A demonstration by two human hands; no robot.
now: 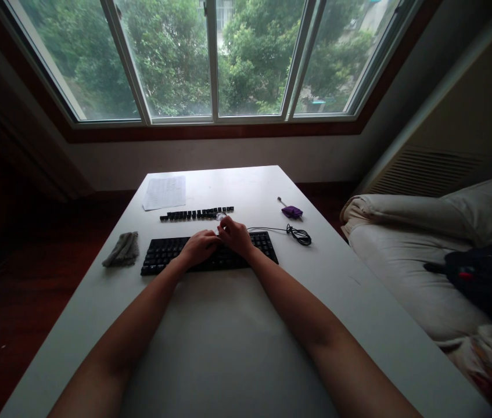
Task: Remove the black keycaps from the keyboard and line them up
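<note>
A black keyboard [165, 253] lies across the white table in front of me, its middle hidden by my hands. My left hand [201, 246] rests over its middle, fingers closed together and bent against its back part. Just to the right, my right hand [237, 237] is raised over the keys in a pinch. From its fingertips sticks a small, pale looped tool [221, 216], which looks like a wire keycap puller; its details are too small to tell. Behind the keyboard, several loose black keycaps [189, 215] stand in a row.
On the white table [237, 337] lie a grey cloth [122, 249] at left, printed paper [165, 192] at back left, a purple object with a thin stem [291, 212] and a coiled black cable [300, 235] at right. A pale sofa [402, 255] stands alongside; windows are behind.
</note>
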